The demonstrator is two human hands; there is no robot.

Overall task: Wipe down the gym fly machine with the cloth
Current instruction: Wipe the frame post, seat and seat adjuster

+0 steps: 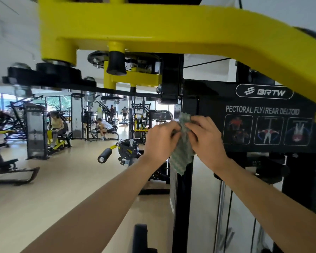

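The fly machine fills the upper and right part of the view: a thick yellow arm (153, 24) runs overhead, and a black panel (263, 110) reads "PECTORAL FLY/REAR DELTOID". A green-grey waffle cloth (182, 154) hangs in front of the panel's left edge and the black upright post (182, 207). My left hand (161, 141) grips the cloth from the left. My right hand (206, 139) pinches it from the right. Both hands meet at the cloth's top, level with the panel's lower half.
A black pulley and bracket assembly (49, 75) hangs under the yellow arm at upper left. A padded roller (105, 155) of another machine sticks out over the wooden floor (62, 179). People (56, 125) exercise on machines further back. A black seat pad (140, 238) is below.
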